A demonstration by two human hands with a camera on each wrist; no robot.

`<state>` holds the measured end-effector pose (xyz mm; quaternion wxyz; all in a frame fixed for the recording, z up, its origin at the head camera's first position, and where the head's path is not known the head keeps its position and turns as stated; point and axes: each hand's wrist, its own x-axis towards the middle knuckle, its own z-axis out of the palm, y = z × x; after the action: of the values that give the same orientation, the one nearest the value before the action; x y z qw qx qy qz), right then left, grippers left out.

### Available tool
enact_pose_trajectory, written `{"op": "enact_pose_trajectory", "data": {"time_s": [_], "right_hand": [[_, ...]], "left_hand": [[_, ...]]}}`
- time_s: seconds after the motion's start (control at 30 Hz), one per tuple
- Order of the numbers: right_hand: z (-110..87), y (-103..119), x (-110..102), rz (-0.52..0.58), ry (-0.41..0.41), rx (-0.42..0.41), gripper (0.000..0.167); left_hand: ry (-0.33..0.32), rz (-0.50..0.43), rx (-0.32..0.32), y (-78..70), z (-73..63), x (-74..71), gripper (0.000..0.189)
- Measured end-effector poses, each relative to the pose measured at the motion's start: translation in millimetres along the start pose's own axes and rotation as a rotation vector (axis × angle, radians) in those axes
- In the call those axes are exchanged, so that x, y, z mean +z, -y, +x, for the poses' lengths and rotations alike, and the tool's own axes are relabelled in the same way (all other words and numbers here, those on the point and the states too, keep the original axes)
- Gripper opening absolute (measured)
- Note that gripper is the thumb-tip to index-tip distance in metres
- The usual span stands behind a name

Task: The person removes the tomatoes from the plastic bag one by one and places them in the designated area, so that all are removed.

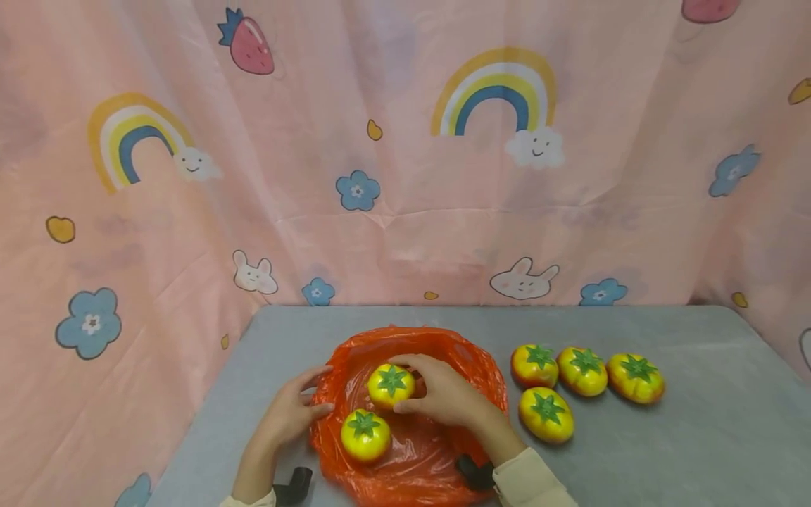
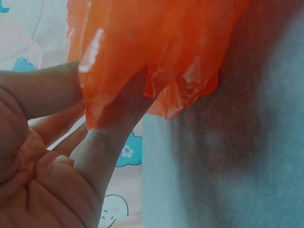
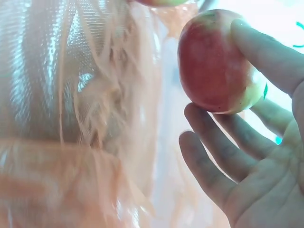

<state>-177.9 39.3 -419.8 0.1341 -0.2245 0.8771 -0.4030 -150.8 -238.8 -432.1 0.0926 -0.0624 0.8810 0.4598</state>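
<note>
An orange-red plastic bag (image 1: 418,458) lies spread with its mouth facing up. My left hand (image 1: 288,412) pinches its left rim, and in the left wrist view the thumb and a finger (image 2: 111,147) have the thin plastic between them. Over the bag's opening, my right hand (image 1: 443,391) holds a yellow-red artificial tomato (image 1: 391,386) with a green star-shaped top. In the right wrist view the thumb and fingertips touch that tomato (image 3: 216,61) on opposite sides. A second tomato (image 1: 365,435) sits inside the bag, close to the held one.
To the right of the bag, several more tomatoes (image 1: 583,371) form a loose group, one of them (image 1: 546,415) nearer the front. Everything stands on a grey table (image 1: 709,451). A pink patterned curtain (image 1: 412,246) hangs behind the table and along its left side.
</note>
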Motion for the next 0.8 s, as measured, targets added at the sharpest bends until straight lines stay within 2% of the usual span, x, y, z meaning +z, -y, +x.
{"op": "enact_pose_trajectory", "data": {"time_s": [0.3, 0.6, 0.7, 0.8], "right_hand": [[-45.1, 2, -20, 0.015, -0.054, 0.066, 0.067], [-79.3, 3, -33, -0.005, -0.13, 0.274, 0.065], [-87.2, 1, -36, -0.037, -0.147, 0.29, 0.065], [-93.1, -2, -40, -0.075, -0.158, 0.27, 0.065]], "left_hand": [[0.001, 0.001, -0.02, -2.4, -1.3, -1.3, 0.062], [-0.002, 0.014, -0.019, 1.8, -1.3, -3.2, 0.062], [-0.002, 0.021, 0.007, 3.1, 0.0, -2.1, 0.062], [0.001, 0.011, 0.03, 3.0, 0.7, -1.1, 0.061]]}}
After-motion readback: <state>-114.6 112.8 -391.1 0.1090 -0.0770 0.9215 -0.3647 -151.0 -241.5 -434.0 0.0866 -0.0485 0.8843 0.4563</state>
